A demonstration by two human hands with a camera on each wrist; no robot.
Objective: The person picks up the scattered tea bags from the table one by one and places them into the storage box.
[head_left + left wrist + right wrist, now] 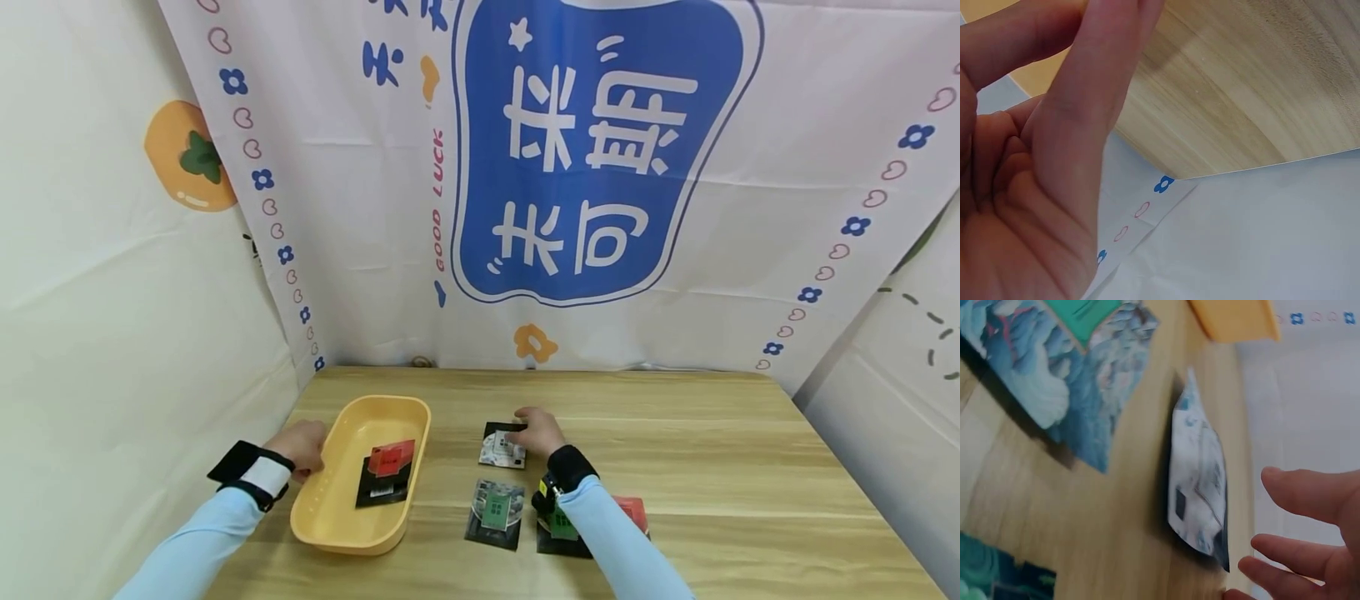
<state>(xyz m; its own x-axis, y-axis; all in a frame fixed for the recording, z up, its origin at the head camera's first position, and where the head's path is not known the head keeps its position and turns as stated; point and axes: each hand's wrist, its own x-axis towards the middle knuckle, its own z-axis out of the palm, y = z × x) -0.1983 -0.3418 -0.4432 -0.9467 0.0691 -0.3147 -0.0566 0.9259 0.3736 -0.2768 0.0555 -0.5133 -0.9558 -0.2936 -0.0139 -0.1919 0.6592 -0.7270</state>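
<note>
My left hand [302, 444] is at the left side of a yellow plastic tray [315, 510], its fingers curled at the rim; the left wrist view shows thumb and fingers meeting there. Inside the tray lies a black packet with a red top [386, 472]. My right hand [538, 433] reaches over the right edge of a black-and-white packet [501, 450]. In the right wrist view its fingers [1294, 556] and thumb are spread, apart from that packet [1197, 481]. A grey-blue packet with a green label [497, 512] lies nearer me.
Under my right forearm lie a black-and-green packet [558, 537] and a red packet [632, 510], both partly hidden. The wooden table [750, 483] ends at a white printed cloth [375, 308] behind, and pale cloth hangs at both sides.
</note>
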